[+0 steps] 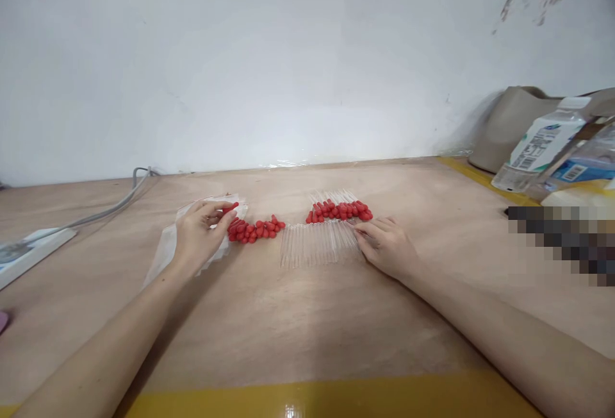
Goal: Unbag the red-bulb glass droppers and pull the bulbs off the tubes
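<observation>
Between the fingertips of my left hand (pixel 204 229) is a small red rubber bulb (pixel 231 208), held just above the tabletop. A loose heap of red rubber bulbs (pixel 254 230) lies right beside that hand. My right hand (pixel 388 243) is closed in a pinch at the right end of a row of thin clear tubes (pixel 314 245); its fingertips appear to grip the upper end of one tube. Behind this row lie several tubes (pixel 334 197) with red bulbs (pixel 343 210) fitted on their near ends.
Clear plastic bags (pixel 166 251) lie beneath my left hand on the wooden table (pixel 269 328). A grey cable (pixel 103 214) runs to a white power strip (pixel 38 248) at left. Bottles (pixel 542 142) and a beige bin (pixel 500 123) stand at right. Yellow tape lines the front edge.
</observation>
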### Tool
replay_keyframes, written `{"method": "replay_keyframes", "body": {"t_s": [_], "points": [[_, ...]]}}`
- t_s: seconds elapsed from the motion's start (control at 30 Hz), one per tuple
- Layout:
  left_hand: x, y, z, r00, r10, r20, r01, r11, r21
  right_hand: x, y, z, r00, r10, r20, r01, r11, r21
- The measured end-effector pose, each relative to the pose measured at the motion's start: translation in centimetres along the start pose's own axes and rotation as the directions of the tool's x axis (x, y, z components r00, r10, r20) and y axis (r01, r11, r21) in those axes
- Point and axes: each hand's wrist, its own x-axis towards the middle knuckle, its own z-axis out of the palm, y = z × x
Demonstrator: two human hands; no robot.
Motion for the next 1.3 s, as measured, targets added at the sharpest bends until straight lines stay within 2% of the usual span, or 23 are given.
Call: {"method": "replay_keyframes", "body": {"t_s": [0.2, 0.33, 0.5, 0.73, 0.93, 1.0, 1.07, 1.13, 1.2, 1.27, 1.3], "points": [[0.4, -0.5, 0.1, 0.997, -0.030, 0.064, 0.027, 0.999, 0.047, -0.1, -0.1, 0.0, 0.997, -0.019, 0.070, 0.017, 0.999, 0.032], [0.1, -0.3, 0.5, 0.993, 0.050, 0.103, -0.058, 0.996, 0.073, -0.2, 0.0, 0.0, 0.989, -0.019, 0.144, 0.007, 0.996, 0.088], [-0.2, 0.0, 0.5, 0.968, 0.173, 0.181, -0.204, 0.965, 0.166, -0.4, 0.4, 0.3, 0.983, -0.045, 0.179, 0.011, 0.983, 0.184], [-0.3, 0.0, 0.5, 0.941, 0.190, 0.279, -0.250, 0.948, 0.197, -0.3, 0.3, 0.2, 0.968, -0.060, 0.242, 0.002, 0.973, 0.232], [-0.3, 0.1, 0.4, 0.965, 0.189, 0.183, -0.228, 0.948, 0.221, -0.1, 0.2, -0.1, 0.967, -0.047, 0.250, -0.015, 0.970, 0.242], [-0.2, 0.0, 0.4, 0.961, 0.224, 0.161, -0.257, 0.939, 0.228, -0.1, 0.2, -0.2, 0.967, -0.049, 0.250, -0.014, 0.970, 0.243], [0.0, 0.0, 0.4, 0.955, 0.285, 0.087, -0.298, 0.924, 0.242, -0.1, 0.2, -0.3, 0.967, -0.048, 0.249, -0.016, 0.968, 0.249], [0.0, 0.2, 0.5, 0.934, 0.358, -0.009, -0.342, 0.900, 0.269, -0.1, 0.2, -0.3, 0.969, -0.038, 0.245, -0.027, 0.966, 0.257], [-0.2, 1.0, 0.7, 0.898, 0.436, -0.054, -0.402, 0.867, 0.295, -0.1, 0.3, -0.3, 0.971, -0.023, 0.237, -0.042, 0.963, 0.266], [-0.5, 2.3, 1.3, 0.861, 0.509, -0.005, -0.484, 0.822, 0.300, -0.1, 0.3, -0.3, 0.974, -0.005, 0.226, -0.059, 0.959, 0.276], [-0.7, 3.2, 1.9, 0.845, 0.532, 0.055, -0.523, 0.801, 0.290, -0.1, 0.4, -0.3, 0.975, 0.003, 0.220, -0.066, 0.957, 0.281]]}}
